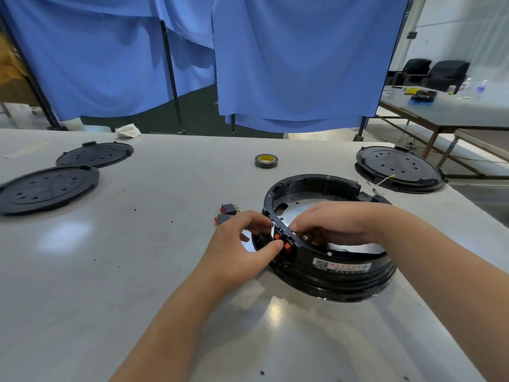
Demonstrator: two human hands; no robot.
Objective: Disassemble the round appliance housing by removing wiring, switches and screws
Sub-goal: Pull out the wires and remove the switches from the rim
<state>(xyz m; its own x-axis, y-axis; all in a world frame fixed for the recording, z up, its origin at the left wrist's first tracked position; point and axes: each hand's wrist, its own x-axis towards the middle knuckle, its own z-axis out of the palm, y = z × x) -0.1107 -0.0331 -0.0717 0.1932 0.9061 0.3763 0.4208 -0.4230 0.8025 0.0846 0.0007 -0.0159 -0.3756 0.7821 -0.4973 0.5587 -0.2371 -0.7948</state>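
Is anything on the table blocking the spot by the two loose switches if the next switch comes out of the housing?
Nothing visible does. The loose switches lie just left of the housing, and the table around them is bare apart from small specks.

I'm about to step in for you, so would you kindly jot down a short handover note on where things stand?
Left hand: outside the housing wall, thumb against the two orange switches seated there.
Right hand: reaching inside behind those switches; fingertips hidden, grip unclear.
Done: two switches already out, lying on the table left of the housing.
Left: free the seated switches, then remaining screws and wiring.
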